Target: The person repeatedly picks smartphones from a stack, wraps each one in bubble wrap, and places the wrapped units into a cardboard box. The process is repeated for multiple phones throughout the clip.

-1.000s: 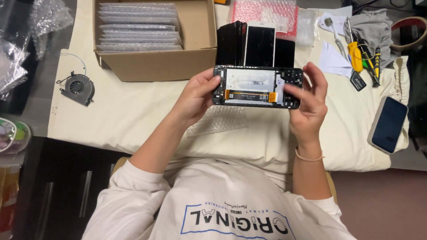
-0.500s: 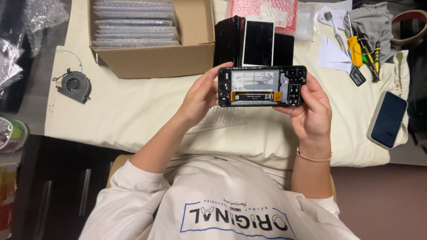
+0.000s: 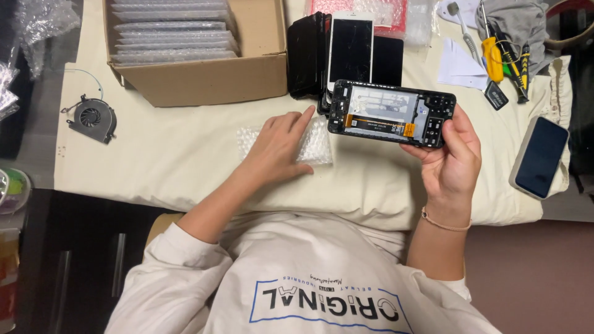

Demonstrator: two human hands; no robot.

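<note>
My right hand [image 3: 450, 162] holds a black phone screen assembly [image 3: 391, 113] by its right end, back side up, with an orange flex strip showing. It hovers above the cream cloth, just in front of a row of upright phone screens [image 3: 346, 54]. My left hand [image 3: 279, 147] lies flat, fingers spread, on a piece of bubble wrap [image 3: 317, 147] on the cloth, its fingertips near the assembly's left end.
A cardboard box [image 3: 204, 77] of wrapped panels stands at the back left. A small black fan [image 3: 91, 117] lies at the left. Screwdrivers [image 3: 495, 55] and a grey cloth lie at the back right; a phone [image 3: 541, 157] lies at the right edge.
My left hand has let go of the screen assembly and come down onto the bubble wrap. My right hand alone now holds the assembly, slightly to the right.
</note>
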